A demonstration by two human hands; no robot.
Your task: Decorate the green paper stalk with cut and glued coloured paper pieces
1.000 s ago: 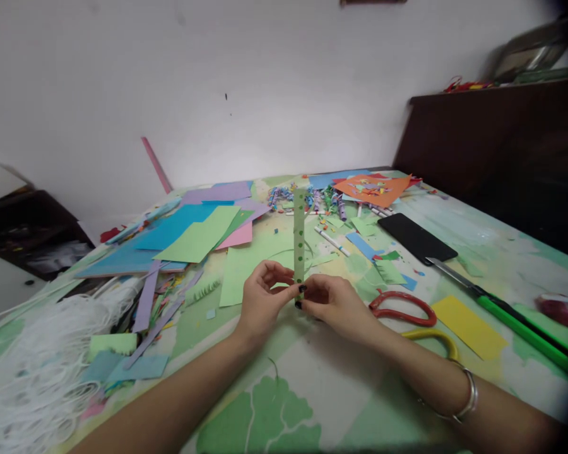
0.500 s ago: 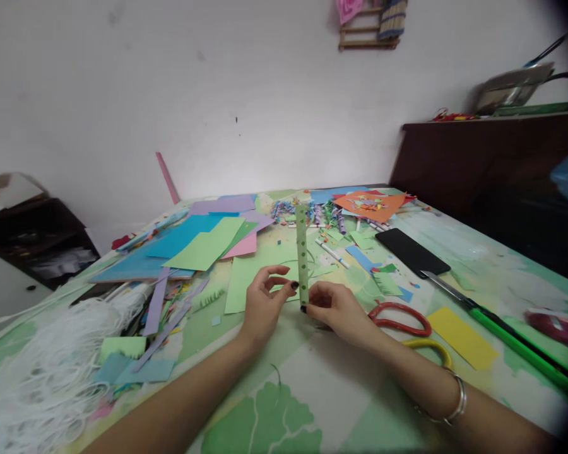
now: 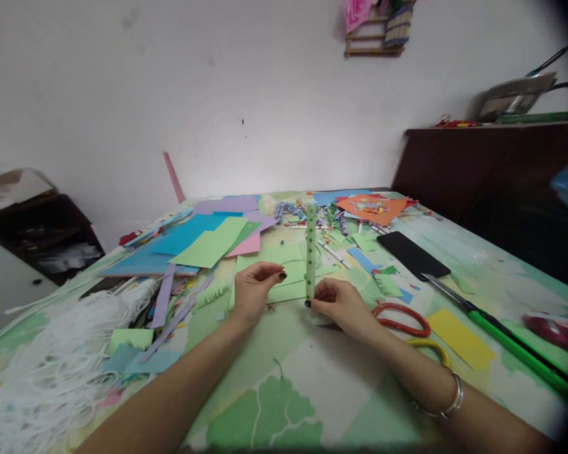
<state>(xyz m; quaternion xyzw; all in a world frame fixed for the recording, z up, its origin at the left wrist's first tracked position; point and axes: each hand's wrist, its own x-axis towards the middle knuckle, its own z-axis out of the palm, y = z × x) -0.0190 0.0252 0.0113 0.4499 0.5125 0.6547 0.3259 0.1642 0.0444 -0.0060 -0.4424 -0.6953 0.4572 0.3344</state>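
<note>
My right hand [image 3: 337, 304] pinches the lower end of a narrow light-green paper strip [image 3: 310, 247] dotted with darker green, holding it upright over the table. My left hand [image 3: 254, 290] hovers a little to the left of the strip, fingers curled with thumb and forefinger pinched, apart from the strip; whether anything is in the pinch I cannot make out. Both hands are just above a light-green paper sheet [image 3: 284, 272] lying on the green-patterned tablecloth [image 3: 284, 378]. A silver bangle [image 3: 447, 403] sits on my right wrist.
Red-handled scissors [image 3: 400, 317] and yellow-handled scissors [image 3: 430, 348] lie right of my right hand. A black phone [image 3: 413, 253], a green-handled knife [image 3: 497, 328], a yellow card [image 3: 460, 337], stacked coloured sheets [image 3: 199, 243], markers, paper scraps and white string [image 3: 52, 372] cover the table.
My left hand let go of the strip's base and drew away to the left. The right hand alone keeps the strip upright. The camera tilted up slightly.
</note>
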